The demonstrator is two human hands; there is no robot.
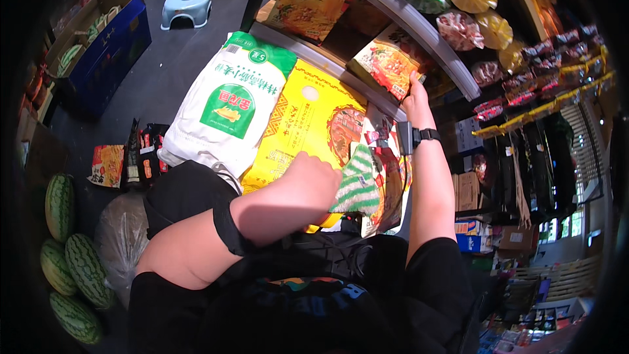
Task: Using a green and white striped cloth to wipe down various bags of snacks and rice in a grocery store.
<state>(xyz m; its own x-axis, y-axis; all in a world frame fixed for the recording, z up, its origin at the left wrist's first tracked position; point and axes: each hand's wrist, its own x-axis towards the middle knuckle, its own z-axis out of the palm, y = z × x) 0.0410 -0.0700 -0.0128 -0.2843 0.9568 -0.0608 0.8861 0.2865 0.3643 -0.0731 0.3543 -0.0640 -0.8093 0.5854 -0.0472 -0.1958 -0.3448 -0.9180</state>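
Note:
My right hand (416, 94) grips the edge of a printed food packet (385, 65) at the shelf; a dark band device sits on that wrist. My left hand (314, 182) is closed on a green-and-white striped cloth (360, 183), above a yellow printed sack (307, 118). Left of this sack lies a white and green flour sack (231, 103). Several red and dark packets (388, 182) lie under and beside the cloth. Another large noodle packet (309, 7) stands in the shelf, left of the one in my right hand.
A pale blue plastic stool (186, 8) stands on the floor beyond a blue carton (110, 44). Watermelons (87, 270) and a clear plastic bag (120, 236) lie at the left. The shelf's curved edge (408, 14) crosses above. Hanging snack packets (545, 78) and stocked racks line the right.

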